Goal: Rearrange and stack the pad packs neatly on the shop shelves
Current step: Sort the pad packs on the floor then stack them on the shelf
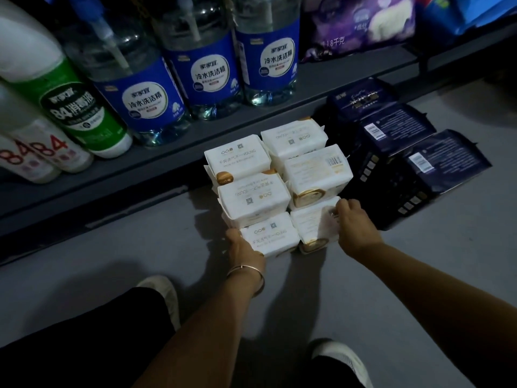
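Note:
Several white pad packs [253, 201] with gold print stand in two rows on the grey floor, below the shelf edge. My left hand [242, 246] grips the left side of the nearest left pack [270, 238]. My right hand [354, 224] holds the right side of the nearest right pack [314, 225], fingers curled over its top edge. Dark navy pad packs [397, 152] lie stacked just to the right of the white ones.
A grey metal shelf [156, 152] carries blue-labelled detergent bottles [208, 77], a green disinfectant bottle [75, 107] and white 84 bottles [42, 152]. A purple bag [361, 26] sits at the back right. My shoes [167, 295] and dark trousers fill the bottom of the view.

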`<state>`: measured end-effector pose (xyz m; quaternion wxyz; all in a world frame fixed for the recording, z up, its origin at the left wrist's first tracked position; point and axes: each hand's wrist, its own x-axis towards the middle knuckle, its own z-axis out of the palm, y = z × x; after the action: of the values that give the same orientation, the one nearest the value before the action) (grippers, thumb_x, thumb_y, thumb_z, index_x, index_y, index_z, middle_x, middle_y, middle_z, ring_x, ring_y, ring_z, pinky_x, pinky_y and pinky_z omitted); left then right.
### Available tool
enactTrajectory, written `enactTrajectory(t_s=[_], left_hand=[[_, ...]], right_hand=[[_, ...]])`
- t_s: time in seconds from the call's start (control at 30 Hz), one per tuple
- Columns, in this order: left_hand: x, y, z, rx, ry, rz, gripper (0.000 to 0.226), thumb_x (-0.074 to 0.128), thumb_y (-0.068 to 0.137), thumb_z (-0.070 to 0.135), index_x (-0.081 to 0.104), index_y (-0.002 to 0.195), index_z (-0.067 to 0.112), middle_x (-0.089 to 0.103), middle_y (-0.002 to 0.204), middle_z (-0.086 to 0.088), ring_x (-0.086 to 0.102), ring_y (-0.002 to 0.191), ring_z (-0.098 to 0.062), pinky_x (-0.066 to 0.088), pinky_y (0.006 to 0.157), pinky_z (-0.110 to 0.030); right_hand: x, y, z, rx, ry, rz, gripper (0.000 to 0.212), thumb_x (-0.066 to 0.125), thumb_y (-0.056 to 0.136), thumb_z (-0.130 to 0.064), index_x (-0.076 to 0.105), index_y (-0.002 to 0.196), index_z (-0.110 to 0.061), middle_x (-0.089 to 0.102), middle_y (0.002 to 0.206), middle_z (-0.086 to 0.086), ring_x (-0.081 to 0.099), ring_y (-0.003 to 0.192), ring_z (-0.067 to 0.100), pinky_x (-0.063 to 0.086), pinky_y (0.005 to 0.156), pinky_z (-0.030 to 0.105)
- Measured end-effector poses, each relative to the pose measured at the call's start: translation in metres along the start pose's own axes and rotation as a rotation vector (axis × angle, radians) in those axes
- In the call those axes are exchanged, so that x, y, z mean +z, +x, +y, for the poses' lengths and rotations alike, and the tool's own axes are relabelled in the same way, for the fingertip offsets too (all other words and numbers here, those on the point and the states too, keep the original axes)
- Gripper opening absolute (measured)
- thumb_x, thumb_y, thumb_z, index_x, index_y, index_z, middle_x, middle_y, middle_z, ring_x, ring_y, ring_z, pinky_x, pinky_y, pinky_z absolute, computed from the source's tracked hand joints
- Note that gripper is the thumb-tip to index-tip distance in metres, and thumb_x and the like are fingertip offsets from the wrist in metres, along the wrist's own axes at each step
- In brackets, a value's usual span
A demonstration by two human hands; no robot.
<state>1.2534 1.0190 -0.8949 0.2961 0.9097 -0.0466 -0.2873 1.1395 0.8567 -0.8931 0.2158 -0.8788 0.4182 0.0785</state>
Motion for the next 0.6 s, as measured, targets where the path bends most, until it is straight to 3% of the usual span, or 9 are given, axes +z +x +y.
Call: enactTrajectory(t_s=[0.1,0.2,0.37,0.5,0.6], left_hand=[[-0.018,-0.002,0.006,-0.032,-0.023,-0.068,0.068,0.071,0.075,-0.001,0.027,0.127,0.004,0.047,0.131,-0.014,0.049,0.119,-0.029,0.044,0.1,-0.036],[-0.051,-0.006,0.024,-0.054,0.165,-0.092,0.077,0.073,0.075,0.006,0.024,0.135,0.0,0.043,0.134,-0.016,0.045,0.124,-0.032,0.039,0.103,-0.035],[-0.123,-0.018,0.055,0.034,0.227,-0.017,0.061,0.066,0.081,0.013,0.035,0.132,0.002,0.045,0.134,-0.017,0.047,0.122,-0.033,0.042,0.102,-0.038],[-0.193,-0.02,0.076,0.206,0.234,0.036,0.041,0.062,0.083,0.008,0.049,0.122,0.003,0.052,0.13,-0.014,0.05,0.122,-0.027,0.04,0.101,-0.028],[-0.252,-0.023,0.086,0.306,0.197,0.08,0.032,0.062,0.081,0.003,0.056,0.113,0.005,0.058,0.122,-0.013,0.054,0.116,-0.026,0.042,0.097,-0.025]], right_hand=[[-0.013,-0.006,-0.007,0.012,-0.081,-0.014,0.041,0.059,0.081,0.003,0.042,0.116,-0.007,0.041,0.125,0.015,0.051,0.106,0.034,0.049,0.083,0.039],[-0.039,-0.018,-0.022,-0.018,-0.121,-0.009,0.029,0.053,0.085,-0.002,0.045,0.113,-0.007,0.05,0.119,0.014,0.055,0.104,0.032,0.046,0.076,0.035],[-0.095,-0.038,-0.07,-0.14,-0.159,0.083,0.02,0.044,0.086,-0.002,0.049,0.102,-0.012,0.059,0.109,0.01,0.059,0.095,0.029,0.037,0.065,0.027],[-0.145,-0.041,-0.142,-0.259,-0.108,0.14,0.029,0.048,0.085,-0.004,0.056,0.11,-0.015,0.061,0.112,0.006,0.059,0.101,0.025,0.048,0.08,0.03],[-0.175,-0.047,-0.205,-0.383,-0.064,0.198,0.026,0.049,0.087,-0.008,0.057,0.11,-0.017,0.063,0.11,0.007,0.06,0.1,0.025,0.049,0.081,0.031]])
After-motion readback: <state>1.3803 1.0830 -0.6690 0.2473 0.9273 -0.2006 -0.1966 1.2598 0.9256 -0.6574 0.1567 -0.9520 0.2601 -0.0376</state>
